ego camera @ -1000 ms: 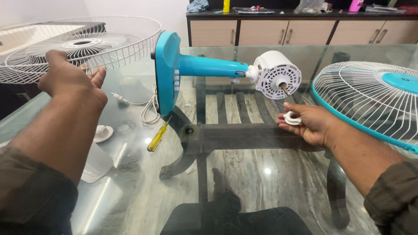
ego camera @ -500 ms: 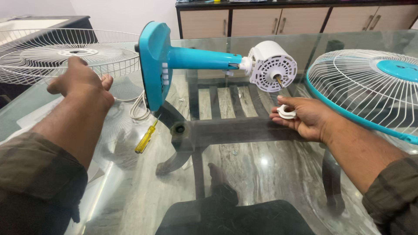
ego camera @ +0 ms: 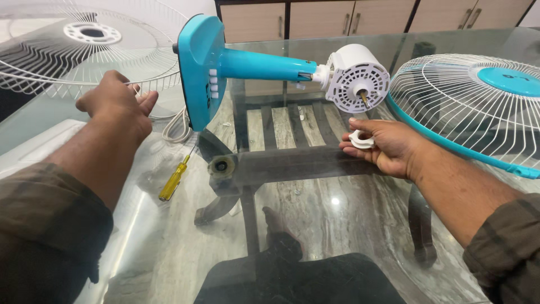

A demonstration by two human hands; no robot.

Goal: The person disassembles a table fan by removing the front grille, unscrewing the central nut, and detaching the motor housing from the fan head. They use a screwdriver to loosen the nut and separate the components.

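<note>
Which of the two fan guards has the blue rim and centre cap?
The fan guard on the right, beyond the right hand. Its rim and centre cap are blue; the guard at the left, by the left hand, is all white wire.

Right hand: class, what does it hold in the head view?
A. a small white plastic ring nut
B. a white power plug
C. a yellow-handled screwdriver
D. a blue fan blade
A: the right hand grips a small white plastic ring nut just below the fan's white motor housing, while the yellow-handled screwdriver lies on the glass table.
</note>
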